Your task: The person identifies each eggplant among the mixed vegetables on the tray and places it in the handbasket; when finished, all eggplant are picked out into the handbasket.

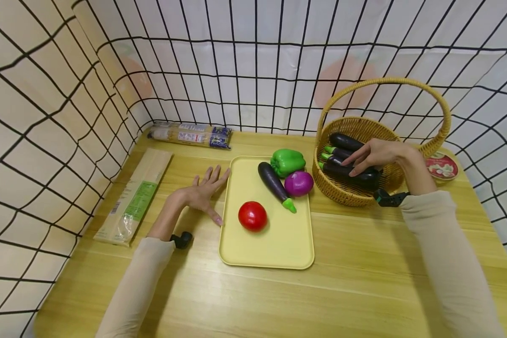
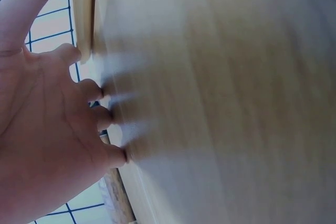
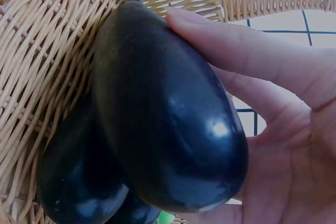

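My right hand (image 1: pixel 378 154) reaches into the wicker basket (image 1: pixel 342 193), thumb and fingers on either side of a dark eggplant (image 3: pixel 168 114). Several eggplants (image 1: pixel 347 142) with green stems lie together in that basket. Fingers spread, my left hand (image 1: pixel 203 193) rests at the left edge of the yellow tray (image 1: pixel 266 251); its palm (image 2: pixel 47 129) shows in the left wrist view. On the tray are a red tomato (image 1: pixel 252 216), another eggplant (image 1: pixel 272 180), a green bell pepper (image 1: pixel 288 162) and a purple onion (image 1: pixel 298 183).
A long pale packet with a green label (image 1: pixel 141 199) lies at the left. Near the back stands a noodle-like packet (image 1: pixel 190 134). Behind the basket sits a round red-labelled container (image 1: pixel 442 166). Black wire grid panels (image 1: pixel 270 89) enclose the wooden table (image 1: pixel 253 300).
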